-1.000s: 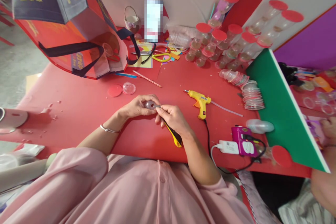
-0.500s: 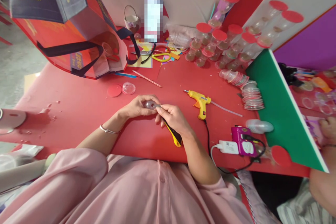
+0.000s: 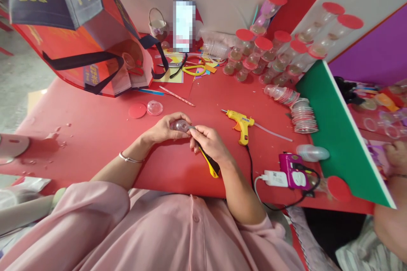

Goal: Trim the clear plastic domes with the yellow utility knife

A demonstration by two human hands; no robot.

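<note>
My left hand [image 3: 167,128] is wrapped round a small clear plastic cup [image 3: 180,125], its rounded end turned to the right and showing a small hole or mark. My right hand [image 3: 206,140] grips a yellow and black utility knife [image 3: 210,165], whose handle points down toward the table's front edge. The knife's tip end meets the cup at its rounded end; whether it cuts in cannot be made out. Beyond my left hand lie a clear domed lid [image 3: 154,108] and a red disc [image 3: 137,111]. To the right rests a yellow glue gun [image 3: 241,123] with a glue stick in it.
A large red and navy bag [image 3: 104,42] stands at left. Sand-timer-like cups with red discs [image 3: 263,44] crowd the back right. A green board [image 3: 340,135] borders the right side. A purple power adapter [image 3: 293,171] sits near it; another person's arm [image 3: 391,211] is beyond.
The cup has turned slightly in my left hand, so more of its side shows. The knife stays against it. The whole view has shifted a little.
</note>
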